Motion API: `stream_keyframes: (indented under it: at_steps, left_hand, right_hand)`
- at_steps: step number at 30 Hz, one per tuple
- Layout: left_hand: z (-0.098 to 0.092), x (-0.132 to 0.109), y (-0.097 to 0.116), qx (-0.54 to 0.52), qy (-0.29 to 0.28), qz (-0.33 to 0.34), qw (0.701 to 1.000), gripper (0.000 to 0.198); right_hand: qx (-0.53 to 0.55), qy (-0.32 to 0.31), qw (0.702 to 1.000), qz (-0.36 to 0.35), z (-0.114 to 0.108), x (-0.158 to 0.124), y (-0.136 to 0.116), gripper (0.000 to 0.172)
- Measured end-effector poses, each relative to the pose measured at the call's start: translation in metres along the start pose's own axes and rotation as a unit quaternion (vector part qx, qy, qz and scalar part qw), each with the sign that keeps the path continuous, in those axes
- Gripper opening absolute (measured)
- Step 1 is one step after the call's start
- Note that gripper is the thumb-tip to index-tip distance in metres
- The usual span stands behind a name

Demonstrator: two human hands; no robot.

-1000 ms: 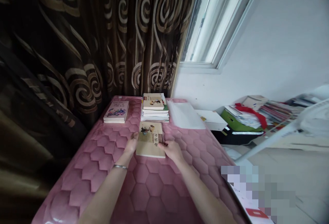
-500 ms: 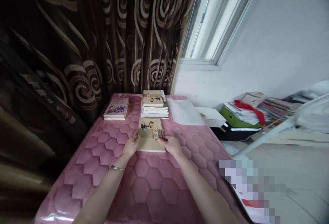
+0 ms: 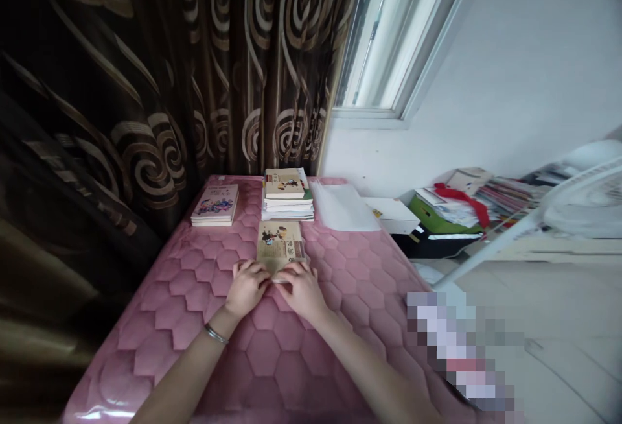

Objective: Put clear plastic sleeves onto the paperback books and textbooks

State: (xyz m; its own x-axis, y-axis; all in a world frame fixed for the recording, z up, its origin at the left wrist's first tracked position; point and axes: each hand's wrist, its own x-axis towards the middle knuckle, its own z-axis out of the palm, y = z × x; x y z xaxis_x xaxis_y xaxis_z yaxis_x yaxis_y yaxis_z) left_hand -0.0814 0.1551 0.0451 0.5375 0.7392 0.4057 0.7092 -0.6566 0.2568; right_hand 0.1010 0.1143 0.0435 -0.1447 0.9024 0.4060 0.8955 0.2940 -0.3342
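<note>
Book: my two hands meet at the near edge of a tan book that lies flat at the middle of the table, its long side running away from me.
Cover: matte paper in a faded tan, with a small coloured picture of figures at the far left and a dark title band to the right. The lettering is too small to read.
Left hand: fingers bent and close together, clasping the book's near left corner. A thin metal bracelet circles the wrist.
Right hand: fingers narrow and curled, closed on the near right corner. Its knuckles almost touch those of the left hand.
Table cover: pink, padded and slightly glossy, stitched into hexagons.
Book stack: just beyond the tan book sits a squared pile of thin paperbacks with white page edges and a similar tan cover on top.
Pink book: to the far left, a flat volume lies apart from the pile.
Clear sheets: to the right of the pile are pale, smooth, see-through sheets.
Curtain: dark brown cloth with shiny beige spirals hangs behind the table.
</note>
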Motion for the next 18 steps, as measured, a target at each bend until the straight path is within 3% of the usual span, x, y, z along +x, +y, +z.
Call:
stream_keyframes:
  at_steps: [9, 18]
  left_hand:
    - [0.010, 0.000, -0.003, 0.015, 0.055, 0.060, 0.997, 0.010]
    - [0.003, 0.002, -0.016, 0.007, 0.028, 0.073, 0.997, 0.014]
  right_hand:
    - [-0.040, 0.011, 0.999, -0.030, 0.020, 0.004, 0.002, 0.010]
    - [-0.023, 0.040, 0.999, -0.024, 0.005, -0.005, 0.021, 0.011]
